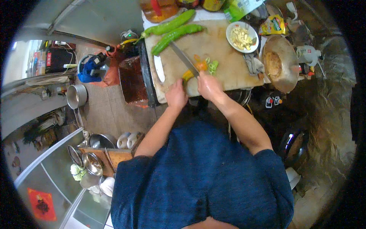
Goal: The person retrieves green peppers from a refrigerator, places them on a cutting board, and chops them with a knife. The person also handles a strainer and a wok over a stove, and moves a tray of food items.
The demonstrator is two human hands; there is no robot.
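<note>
My right hand (210, 86) grips the handle end of a knife (183, 57), whose long blade points up and left over the cutting board (231, 71). With its fingers, my left hand (176, 94) holds a yellow-orange pepper (188, 75) near the board's front edge, and the blade lies across this pepper. Orange slices (202, 65) and green pepper rings (213, 67) lie just beyond the blade. Farther back on the board, two long green peppers (177, 37) (171, 23) rest side by side. A white plate (228, 34) at the back right holds pale sliced pieces (241, 38).
A grey cloth (254, 65) lies at the board's right edge, beside a large metal wok (288, 63). Jars (214, 4) and a green packet (238, 10) stand behind the board. A dark red bin (133, 80) is at left; a shelf with metal bowls (93, 163) stands lower left.
</note>
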